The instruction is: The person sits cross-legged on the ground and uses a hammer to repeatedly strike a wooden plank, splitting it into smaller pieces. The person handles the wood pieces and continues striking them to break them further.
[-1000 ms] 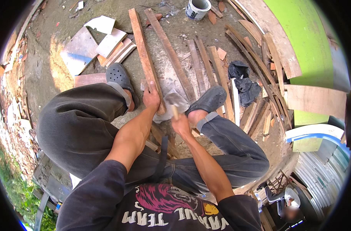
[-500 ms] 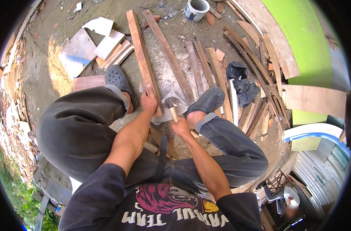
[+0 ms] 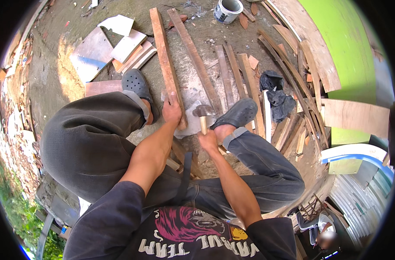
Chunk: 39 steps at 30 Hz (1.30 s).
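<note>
My left hand (image 3: 172,112) is closed around the near end of a long reddish-brown wooden beam (image 3: 164,56), which points away from me along the ground. Close by on its right, my right hand (image 3: 207,141) grips the light wooden handle of a hammer (image 3: 203,123). The hammer's dark metal head is up, just right of the beam's near end and apart from it. Beneath the hammer and beam end lies a crumpled clear plastic sheet (image 3: 191,125). A second, thinner wooden strip (image 3: 193,58) lies to the right of the beam.
My feet in dark clogs (image 3: 136,83) flank the work. Several boards (image 3: 92,54) lie at the far left. To the right are wooden strips (image 3: 251,93), a black plastic bag (image 3: 276,99) and a green panel (image 3: 353,52). A paint bucket (image 3: 227,11) stands at the back.
The hammer has moved a little to the right, away from the beam's end, and its handle stands straighter. My left hand keeps its hold on the beam. The whole view has shifted slightly.
</note>
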### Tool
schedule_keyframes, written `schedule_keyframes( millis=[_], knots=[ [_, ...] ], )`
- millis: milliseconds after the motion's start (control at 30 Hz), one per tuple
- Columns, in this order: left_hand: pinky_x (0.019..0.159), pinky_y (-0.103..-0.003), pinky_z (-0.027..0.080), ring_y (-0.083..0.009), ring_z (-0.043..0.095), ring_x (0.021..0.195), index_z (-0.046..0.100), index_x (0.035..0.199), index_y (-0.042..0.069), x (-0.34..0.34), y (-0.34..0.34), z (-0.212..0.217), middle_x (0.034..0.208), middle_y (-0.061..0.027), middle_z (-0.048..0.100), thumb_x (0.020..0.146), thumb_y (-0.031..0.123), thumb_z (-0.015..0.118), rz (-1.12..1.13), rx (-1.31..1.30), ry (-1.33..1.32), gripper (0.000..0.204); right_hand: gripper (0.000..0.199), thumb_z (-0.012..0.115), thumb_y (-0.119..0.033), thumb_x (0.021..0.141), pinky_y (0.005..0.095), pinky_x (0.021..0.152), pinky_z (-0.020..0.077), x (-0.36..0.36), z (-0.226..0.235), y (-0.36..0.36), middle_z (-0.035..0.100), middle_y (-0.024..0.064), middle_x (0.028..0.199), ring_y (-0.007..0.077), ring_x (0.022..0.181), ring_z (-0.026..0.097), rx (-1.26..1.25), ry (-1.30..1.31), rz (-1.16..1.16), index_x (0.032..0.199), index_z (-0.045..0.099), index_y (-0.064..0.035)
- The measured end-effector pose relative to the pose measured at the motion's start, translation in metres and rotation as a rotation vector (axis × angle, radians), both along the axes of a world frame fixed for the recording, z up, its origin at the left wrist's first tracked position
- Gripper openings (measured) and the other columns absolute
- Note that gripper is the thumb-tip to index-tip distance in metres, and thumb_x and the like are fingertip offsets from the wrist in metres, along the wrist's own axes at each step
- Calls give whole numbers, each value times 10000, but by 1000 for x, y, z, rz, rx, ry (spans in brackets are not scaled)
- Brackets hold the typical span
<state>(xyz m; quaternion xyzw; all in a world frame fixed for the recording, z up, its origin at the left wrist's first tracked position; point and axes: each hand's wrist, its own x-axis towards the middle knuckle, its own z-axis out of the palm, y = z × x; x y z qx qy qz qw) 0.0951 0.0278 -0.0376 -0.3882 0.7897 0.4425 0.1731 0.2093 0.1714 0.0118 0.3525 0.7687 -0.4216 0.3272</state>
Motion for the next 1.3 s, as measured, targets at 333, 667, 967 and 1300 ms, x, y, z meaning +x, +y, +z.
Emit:
schedule_keyframes(
  millis=[333,667,967,1300],
  knots=[
    [1103,-490,363,-474,508,1274,438,1435,-56,-16,-8,18,1307,-346,559,912,746,363,-128,78,-112,960,227,623,-195,834,381,425,476,-36,42,15,589,109,562,221,442,593,-85,2,-27,811,603,31],
    [816,-504,565,-324,708,885,595,1237,-37,-133,-81,151,1083,-207,681,824,621,629,-600,-7,-238,777,253,678,-193,829,371,407,445,-84,147,26,584,86,586,188,440,577,-74,203,129,867,621,50],
    [827,-429,563,-275,691,972,539,1298,50,-177,-160,332,1173,-182,641,791,459,647,-559,261,-633,660,164,667,-135,906,299,345,347,-62,183,14,509,14,587,122,398,460,-208,200,55,846,545,-43],
    [675,-402,554,-249,670,736,558,1217,-11,-50,-130,262,953,-152,666,826,432,609,-368,751,-208,593,201,678,-173,883,308,391,396,-42,218,-26,543,49,607,139,438,517,-259,335,103,829,572,-11]
  ],
)
